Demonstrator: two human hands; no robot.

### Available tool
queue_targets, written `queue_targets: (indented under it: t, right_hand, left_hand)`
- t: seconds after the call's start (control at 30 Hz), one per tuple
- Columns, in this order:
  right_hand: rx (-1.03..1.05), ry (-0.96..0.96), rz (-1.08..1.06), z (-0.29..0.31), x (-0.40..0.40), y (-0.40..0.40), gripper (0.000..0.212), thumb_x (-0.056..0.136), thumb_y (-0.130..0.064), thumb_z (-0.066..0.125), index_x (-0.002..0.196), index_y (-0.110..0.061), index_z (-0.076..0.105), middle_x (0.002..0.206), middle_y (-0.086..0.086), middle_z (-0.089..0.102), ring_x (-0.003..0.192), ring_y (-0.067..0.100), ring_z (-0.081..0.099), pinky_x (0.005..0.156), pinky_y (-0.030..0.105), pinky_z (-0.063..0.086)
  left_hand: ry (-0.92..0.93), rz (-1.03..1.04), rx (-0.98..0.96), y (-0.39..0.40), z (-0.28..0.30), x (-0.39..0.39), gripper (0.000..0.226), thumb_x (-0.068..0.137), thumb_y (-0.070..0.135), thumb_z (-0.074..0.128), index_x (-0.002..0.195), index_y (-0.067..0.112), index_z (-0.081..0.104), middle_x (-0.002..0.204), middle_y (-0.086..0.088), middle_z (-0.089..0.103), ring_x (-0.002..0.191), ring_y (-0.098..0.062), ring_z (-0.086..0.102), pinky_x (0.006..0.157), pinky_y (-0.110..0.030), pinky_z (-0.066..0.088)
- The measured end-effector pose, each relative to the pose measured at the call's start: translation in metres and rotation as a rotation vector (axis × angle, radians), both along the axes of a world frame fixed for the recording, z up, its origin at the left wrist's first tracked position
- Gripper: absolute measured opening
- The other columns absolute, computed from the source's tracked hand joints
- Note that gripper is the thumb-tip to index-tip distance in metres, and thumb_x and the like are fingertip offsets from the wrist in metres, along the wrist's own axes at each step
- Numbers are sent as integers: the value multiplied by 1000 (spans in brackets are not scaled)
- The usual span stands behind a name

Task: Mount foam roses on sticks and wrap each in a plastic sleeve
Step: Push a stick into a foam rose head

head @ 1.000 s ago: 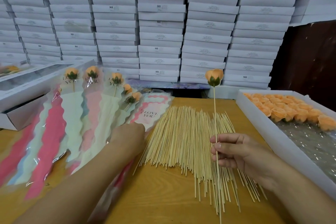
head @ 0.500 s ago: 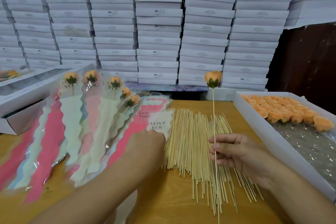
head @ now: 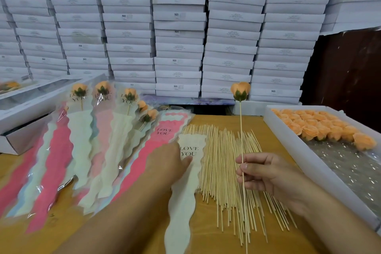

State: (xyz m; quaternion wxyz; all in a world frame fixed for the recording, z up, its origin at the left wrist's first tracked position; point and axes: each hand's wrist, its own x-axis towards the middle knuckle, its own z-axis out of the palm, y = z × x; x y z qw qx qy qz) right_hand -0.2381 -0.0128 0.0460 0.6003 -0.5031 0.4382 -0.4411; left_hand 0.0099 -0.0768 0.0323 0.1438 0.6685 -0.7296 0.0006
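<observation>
My right hand (head: 266, 173) pinches a thin wooden stick (head: 241, 130) and holds it upright, an orange foam rose (head: 240, 89) with green sepals mounted on its tip. My left hand (head: 169, 161) grips the upper left edge of a cream plastic sleeve (head: 183, 202) printed "LOVE YOU", thumb on top. The sleeve lies flat, partly over the loose pile of sticks (head: 218, 161), its tail running toward me. To the left, several wrapped roses and spare pink and cream sleeves (head: 82, 140) lie fanned out.
A white tray (head: 288, 146) at the right holds rows of orange foam roses (head: 321, 128). An open white box (head: 24, 109) sits at the far left. Stacked white boxes (head: 179, 37) fill the back behind the wooden table (head: 206, 239).
My left hand has drawn the cream sleeve out of the fan and moved it right, onto the stick pile. My right hand has stayed holding the rose stick upright.
</observation>
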Motion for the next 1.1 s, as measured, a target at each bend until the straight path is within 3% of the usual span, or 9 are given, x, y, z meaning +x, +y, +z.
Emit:
queue_targets:
  t: [0.07, 0.23, 0.67, 0.77, 0.83, 0.9, 0.97, 1.03, 1.1]
  right_hand:
    - [0, -5, 1, 0, 0, 0, 24, 69, -12, 78, 93, -13, 80, 87, 17, 74, 77, 24, 73, 61, 25, 58]
    - [-5, 2, 4, 1, -1, 0, 25, 69, -13, 78, 93, -12, 80, 87, 16, 73, 78, 25, 73, 62, 25, 59]
    - [-21, 6, 12, 2, -2, 1, 23, 70, -14, 77, 93, -15, 80, 87, 15, 74, 78, 24, 73, 63, 26, 59]
    - [-17, -3, 7, 3, -2, 1, 22, 69, -13, 77, 92, -13, 80, 86, 16, 74, 77, 24, 73, 62, 25, 58]
    - [-12, -7, 9, 2, -1, 1, 20, 72, -12, 77, 92, -12, 80, 86, 15, 73, 76, 24, 73, 62, 26, 59]
    - [-7, -14, 7, 1, -1, 0, 17, 77, -9, 75, 93, -12, 80, 86, 15, 73, 76, 23, 73, 62, 26, 58]
    - [1, -17, 3, 1, -1, 0, 19, 74, -10, 76, 92, -13, 80, 87, 15, 74, 76, 23, 73, 62, 26, 58]
    - [12, -10, 0, 2, -1, 0, 25, 68, -14, 79, 93, -14, 80, 93, 15, 76, 77, 23, 74, 62, 26, 58]
    - [23, 0, 0, 2, -1, 0, 27, 66, -16, 80, 93, -13, 80, 101, 15, 76, 79, 23, 75, 63, 25, 59]
  left_hand:
    - [36, 22, 50, -10, -8, 1, 62, 93, 62, 54, 139, 21, 48, 99, 2, 67, 91, -20, 65, 81, -38, 57]
    - [56, 70, 99, -21, -12, -2, 69, 85, 66, 62, 132, 17, 47, 111, 0, 63, 100, -23, 62, 84, -38, 55]
    - [522, 109, 242, -22, -1, 1, 68, 75, 25, 86, 128, 11, 46, 117, -4, 60, 103, -26, 60, 87, -42, 57]
    - [680, 130, 238, -20, 0, 3, 68, 77, 13, 83, 134, 12, 46, 106, 1, 56, 96, -24, 61, 80, -40, 58]
    - [779, 148, 238, -18, 1, 3, 66, 80, 7, 78, 137, 12, 45, 97, 4, 57, 86, -18, 62, 65, -32, 55]
    - [923, 149, 275, -16, 3, 4, 65, 82, 4, 77, 139, 13, 47, 104, 0, 63, 83, -19, 66, 60, -30, 53]
    - [1063, 142, 334, -11, 6, 4, 47, 82, 4, 78, 123, 11, 56, 114, -9, 68, 83, -26, 70, 64, -35, 59]
    - [1148, 136, 390, -4, 11, 4, 27, 84, 5, 77, 103, 10, 58, 106, -15, 70, 76, -25, 71, 57, -32, 59]
    - [1244, 93, 490, 6, 15, 2, 27, 87, 4, 73, 111, 5, 60, 96, -15, 73, 68, -25, 74, 50, -30, 57]
